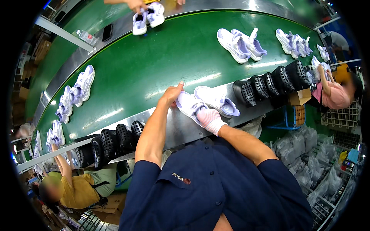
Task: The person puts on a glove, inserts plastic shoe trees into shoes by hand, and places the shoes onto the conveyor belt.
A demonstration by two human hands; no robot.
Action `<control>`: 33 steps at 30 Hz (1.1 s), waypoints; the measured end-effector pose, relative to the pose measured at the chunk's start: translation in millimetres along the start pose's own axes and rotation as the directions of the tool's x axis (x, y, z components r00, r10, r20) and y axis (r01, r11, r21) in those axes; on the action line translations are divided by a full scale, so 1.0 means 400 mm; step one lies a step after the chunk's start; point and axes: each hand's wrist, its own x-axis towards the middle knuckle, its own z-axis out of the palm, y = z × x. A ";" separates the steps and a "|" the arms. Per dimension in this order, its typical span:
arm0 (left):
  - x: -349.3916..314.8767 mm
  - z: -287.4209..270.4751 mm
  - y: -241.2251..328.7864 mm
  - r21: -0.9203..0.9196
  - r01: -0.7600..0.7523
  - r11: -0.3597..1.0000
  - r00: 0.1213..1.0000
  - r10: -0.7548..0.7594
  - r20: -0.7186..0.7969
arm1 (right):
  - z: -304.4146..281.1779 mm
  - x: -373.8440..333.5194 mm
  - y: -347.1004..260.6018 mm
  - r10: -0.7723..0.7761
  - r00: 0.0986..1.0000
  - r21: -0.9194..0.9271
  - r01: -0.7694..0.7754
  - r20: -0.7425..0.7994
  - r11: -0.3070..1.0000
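A white and lavender sneaker (185,101) rests at the near edge of the green belt, toe pointing away from me. My bare left hand (172,95) grips its left side near the toe, thumb stretched out. My right hand (210,119), in a pink-and-white knit glove, is closed on the same sneaker at its opening; some fingertips are hidden there. Just right of it lies the matching sneaker (211,95), untouched, with its heel toward me.
Black perforated shoe forms (263,86) line the metal ledge (181,133) on both sides. Sneaker pairs (241,45) sit along the green belt (154,57). Across it, a person's hand (135,5) holds shoes. Co-workers in yellow (79,191) and pink (336,94) sit left and right.
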 end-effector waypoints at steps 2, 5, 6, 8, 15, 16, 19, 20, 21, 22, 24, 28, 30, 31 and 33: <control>0.018 0.018 -0.032 -0.005 -0.052 0.999 0.998 0.052 -0.045 | 0.023 0.026 -0.029 0.141 0.976 0.025 -0.139 -0.163 0.990; 0.023 0.029 -0.136 0.188 -0.287 0.939 0.923 0.324 -0.209 | -0.053 0.037 -0.083 0.216 0.976 0.177 -0.211 -0.009 0.961; 0.002 0.048 -0.138 0.194 -0.294 0.936 0.922 0.331 -0.198 | -0.078 0.023 -0.078 0.254 0.965 0.251 -0.261 0.061 0.932; -0.072 0.089 -0.125 -0.140 -0.335 0.932 0.853 0.236 -0.466 | -0.043 -0.054 -0.053 0.295 0.904 0.602 -0.055 -0.309 0.797; -0.285 0.242 -0.196 -0.014 -0.246 0.969 0.912 0.226 -0.343 | -0.026 -0.038 -0.046 0.544 0.832 0.382 -0.540 0.108 0.750; -0.296 0.253 -0.184 -0.002 -0.263 0.965 0.918 0.250 -0.307 | -0.023 -0.017 -0.044 0.540 0.835 0.384 -0.536 0.107 0.752; -0.291 0.282 -0.187 -0.010 -0.255 0.967 0.897 0.232 -0.376 | -0.014 0.031 -0.046 0.510 0.854 0.289 -0.516 0.102 0.806; -0.292 0.287 -0.190 -0.010 -0.253 0.967 0.896 0.231 -0.379 | -0.004 0.036 -0.041 0.507 0.856 0.290 -0.513 0.101 0.808; -0.293 0.291 -0.188 -0.004 -0.247 0.969 0.906 0.229 -0.357 | -0.001 0.039 -0.035 0.502 0.861 0.270 -0.504 0.081 0.820; -0.295 0.292 -0.183 0.002 -0.242 0.970 0.914 0.229 -0.334 | 0.001 0.040 -0.028 0.498 0.865 0.250 -0.496 0.059 0.832; -0.288 0.293 -0.183 0.013 -0.248 0.969 0.912 0.238 -0.333 | 0.000 0.049 -0.030 0.517 0.854 0.248 -0.514 0.057 0.821; -0.309 0.309 -0.177 -0.012 -0.339 0.941 0.856 0.303 -0.419 | -0.045 0.041 -0.022 0.541 0.830 0.262 -0.557 0.137 0.788; -0.370 0.322 -0.165 0.345 -0.400 0.849 0.685 0.527 -0.504 | -0.124 -0.034 -0.028 0.489 0.849 0.370 -0.527 0.198 0.765; -0.399 0.318 -0.156 0.450 -0.474 0.757 0.584 0.653 -0.482 | -0.151 -0.085 -0.032 0.506 0.862 0.433 -0.468 0.032 0.770; -0.423 0.322 -0.134 0.544 -0.544 0.638 0.456 0.770 -0.447 | -0.186 -0.192 -0.005 0.492 0.833 0.399 -0.374 -0.252 0.837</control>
